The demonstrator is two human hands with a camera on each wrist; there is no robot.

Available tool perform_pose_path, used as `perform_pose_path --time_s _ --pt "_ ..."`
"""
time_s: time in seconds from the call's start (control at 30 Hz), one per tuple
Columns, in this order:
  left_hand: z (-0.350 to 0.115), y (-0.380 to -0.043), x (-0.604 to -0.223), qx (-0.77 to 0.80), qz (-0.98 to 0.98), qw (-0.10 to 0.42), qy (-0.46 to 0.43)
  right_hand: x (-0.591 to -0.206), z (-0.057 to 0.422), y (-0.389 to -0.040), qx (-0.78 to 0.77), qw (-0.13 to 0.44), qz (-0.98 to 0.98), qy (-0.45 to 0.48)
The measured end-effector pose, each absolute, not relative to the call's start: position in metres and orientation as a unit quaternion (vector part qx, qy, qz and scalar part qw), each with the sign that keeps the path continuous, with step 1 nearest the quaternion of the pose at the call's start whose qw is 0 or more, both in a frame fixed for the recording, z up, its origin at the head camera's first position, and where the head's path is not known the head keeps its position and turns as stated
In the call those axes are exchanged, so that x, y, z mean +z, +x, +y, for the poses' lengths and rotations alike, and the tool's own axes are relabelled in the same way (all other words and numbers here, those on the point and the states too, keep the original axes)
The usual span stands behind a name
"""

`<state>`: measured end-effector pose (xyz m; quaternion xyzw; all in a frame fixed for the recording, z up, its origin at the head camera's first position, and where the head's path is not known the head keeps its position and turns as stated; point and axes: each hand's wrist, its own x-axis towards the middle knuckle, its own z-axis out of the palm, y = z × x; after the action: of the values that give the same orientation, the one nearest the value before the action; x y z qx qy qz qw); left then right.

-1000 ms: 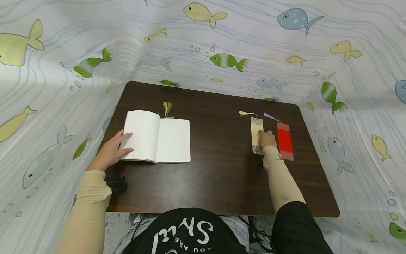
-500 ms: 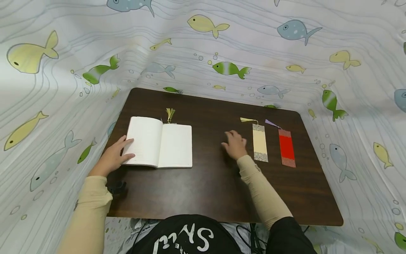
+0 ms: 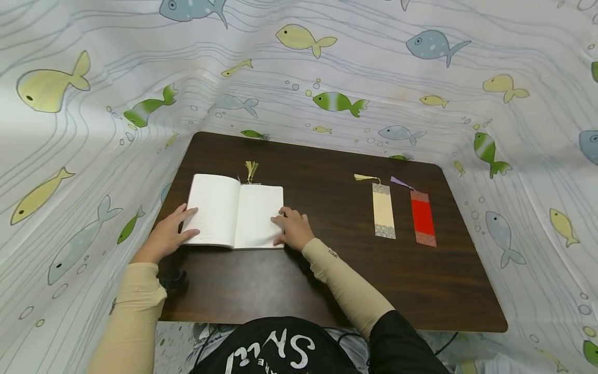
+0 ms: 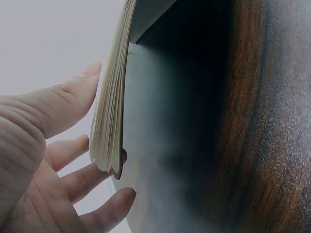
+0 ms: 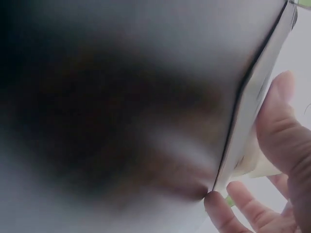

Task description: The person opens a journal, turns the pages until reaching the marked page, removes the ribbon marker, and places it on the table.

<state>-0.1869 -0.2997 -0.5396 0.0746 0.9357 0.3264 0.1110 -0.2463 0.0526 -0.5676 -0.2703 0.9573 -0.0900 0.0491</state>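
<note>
An open book with blank white pages lies on the left half of the table. My left hand rests at its left edge, thumb and a finger over the page; the left wrist view shows loosely spread fingers beside the page block. My right hand is at the book's right edge, thumb and fingers reaching onto the page; in the right wrist view a fingertip is at the cover's corner. A gold tassel sticks out past the book's top edge.
To the right on the dark wooden table lie a cream bookmark with a yellow tassel and a red bookmark with a purple tassel. A small black object is near my left wrist. Fish-printed cloth surrounds the table.
My right hand has left the cream bookmark and moved left across the table to the book's right edge. Both bookmarks stay on the table. The left hand keeps its place on the book.
</note>
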Motion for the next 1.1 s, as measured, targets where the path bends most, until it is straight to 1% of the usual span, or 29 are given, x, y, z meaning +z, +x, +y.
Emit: perform_pose_path --time_s 0.17,0.37,0.47,0.57,0.67,0.77,0.9,0.97,1.03,1.1 --pt "-0.301 -0.187 -0.539 0.325 0.937 0.104 0.077 -0.566 0.05 -0.247 -0.096 0.018 0.961 -0.26" --pt "-0.303 -0.187 -0.539 0.323 0.938 0.098 0.08 -0.565 0.042 -0.244 -0.105 -0.036 0.972 -0.206" --pt "-0.304 -0.186 -0.538 0.328 0.936 0.097 0.081 -0.559 0.032 -0.238 -0.138 -0.038 0.965 -0.218" --pt "-0.303 -0.185 -0.537 0.338 0.933 0.092 0.079 -0.551 0.016 -0.231 -0.224 0.001 0.938 -0.263" --pt "-0.301 -0.184 -0.534 0.357 0.928 0.085 0.068 -0.545 -0.002 -0.226 -0.314 0.083 0.886 -0.33" --pt "-0.297 -0.184 -0.531 0.377 0.921 0.081 0.051 -0.545 -0.018 -0.224 -0.31 0.148 0.855 -0.389" --pt "-0.291 -0.189 -0.529 0.38 0.921 0.079 0.033 -0.551 -0.027 -0.227 -0.234 0.16 0.852 -0.441" --pt "-0.29 -0.191 -0.531 0.367 0.926 0.079 0.034 -0.553 -0.026 -0.232 -0.234 0.17 0.845 -0.45" --pt "-0.291 -0.192 -0.533 0.349 0.933 0.082 0.042 -0.555 -0.019 -0.24 -0.236 0.172 0.844 -0.449" --pt "-0.293 -0.193 -0.536 0.339 0.935 0.085 0.05 -0.556 -0.009 -0.249 -0.216 0.156 0.863 -0.43"
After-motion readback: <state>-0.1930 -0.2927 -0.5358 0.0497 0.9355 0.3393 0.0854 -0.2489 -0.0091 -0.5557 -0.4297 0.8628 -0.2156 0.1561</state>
